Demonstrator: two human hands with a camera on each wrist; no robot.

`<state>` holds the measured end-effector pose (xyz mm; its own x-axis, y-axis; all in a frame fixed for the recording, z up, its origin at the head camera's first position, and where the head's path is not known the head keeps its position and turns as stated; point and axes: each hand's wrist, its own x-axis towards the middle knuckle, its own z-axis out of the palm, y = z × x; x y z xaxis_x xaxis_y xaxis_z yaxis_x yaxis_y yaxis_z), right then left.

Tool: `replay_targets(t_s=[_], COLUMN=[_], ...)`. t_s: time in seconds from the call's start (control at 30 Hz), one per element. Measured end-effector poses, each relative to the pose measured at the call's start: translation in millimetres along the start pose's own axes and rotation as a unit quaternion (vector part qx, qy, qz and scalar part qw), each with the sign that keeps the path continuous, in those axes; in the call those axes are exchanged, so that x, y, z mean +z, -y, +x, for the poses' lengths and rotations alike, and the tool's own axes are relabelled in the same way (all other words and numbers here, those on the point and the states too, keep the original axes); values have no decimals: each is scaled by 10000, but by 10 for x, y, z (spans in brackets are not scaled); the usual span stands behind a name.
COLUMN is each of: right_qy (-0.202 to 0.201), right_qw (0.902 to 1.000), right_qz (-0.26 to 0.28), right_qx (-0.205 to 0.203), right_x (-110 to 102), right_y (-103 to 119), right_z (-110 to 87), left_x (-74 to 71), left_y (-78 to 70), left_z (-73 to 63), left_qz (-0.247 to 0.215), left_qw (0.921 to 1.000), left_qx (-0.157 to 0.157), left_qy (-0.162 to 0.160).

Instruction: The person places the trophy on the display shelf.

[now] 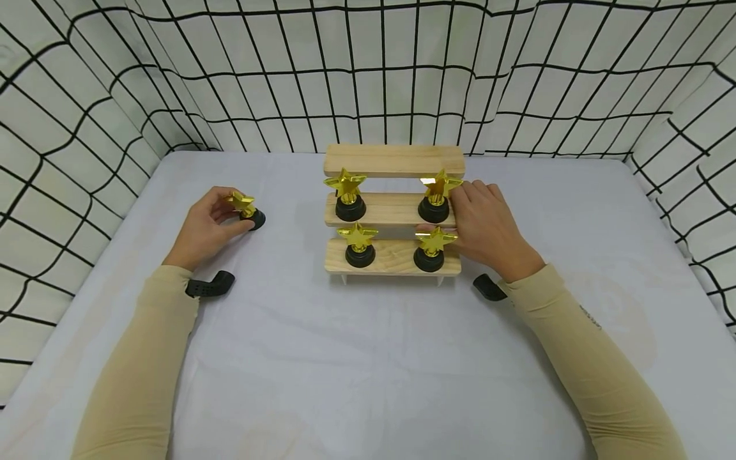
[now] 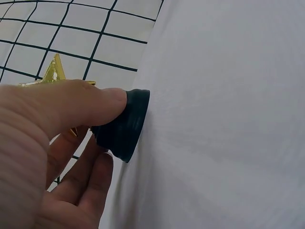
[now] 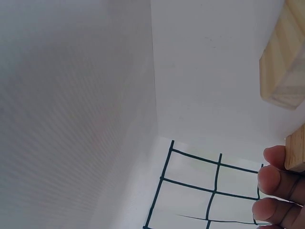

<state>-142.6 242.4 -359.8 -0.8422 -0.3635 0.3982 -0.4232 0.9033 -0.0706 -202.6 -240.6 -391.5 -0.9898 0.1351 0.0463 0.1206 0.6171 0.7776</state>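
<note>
A gold star trophy (image 1: 243,203) with a black base (image 2: 125,125) is pinched between the thumb and fingers of my left hand (image 1: 208,225). It tilts slightly, its base at the white tabletop; whether it touches is unclear. My right hand (image 1: 489,223) grips the right end of a three-step wooden stand (image 1: 393,161) at the middle board, thumb in front, partly hidden by trophies. The right wrist view shows its fingertips (image 3: 269,179) against a board's end (image 3: 296,151). Two star trophies (image 1: 347,191) stand upright on the middle step, and two more (image 1: 359,246) on the bottom step.
White cloth (image 1: 345,358) covers the table. Black wire grid (image 1: 368,70) over white panels borders the back and both sides. A black wrist camera (image 1: 211,285) sits at the left wrist, another (image 1: 489,287) at the right.
</note>
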Motion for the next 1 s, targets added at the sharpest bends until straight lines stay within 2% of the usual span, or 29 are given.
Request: replay_targets(t_s=[0.2,0.47,0.8,1.0], right_qy=[-58,104,146,146], right_qw=[10000,9999,9998,9998], right_qz=[20,-8,-51,-46], right_qx=[-2,109,104,132], right_x=[-10,-21,-19,-13], right_y=[3,4,-5,-3], right_z=[4,5,7,11], left_x=[9,30,45,51], left_y=[30,55,69,71], left_z=[19,10,3,13], left_qz=[16,-698,-383,-427], left_qw=[9999,9972,9992,9990], left_qx=[-80,113,58,-12], left_qy=[-70,-243,-132,-103])
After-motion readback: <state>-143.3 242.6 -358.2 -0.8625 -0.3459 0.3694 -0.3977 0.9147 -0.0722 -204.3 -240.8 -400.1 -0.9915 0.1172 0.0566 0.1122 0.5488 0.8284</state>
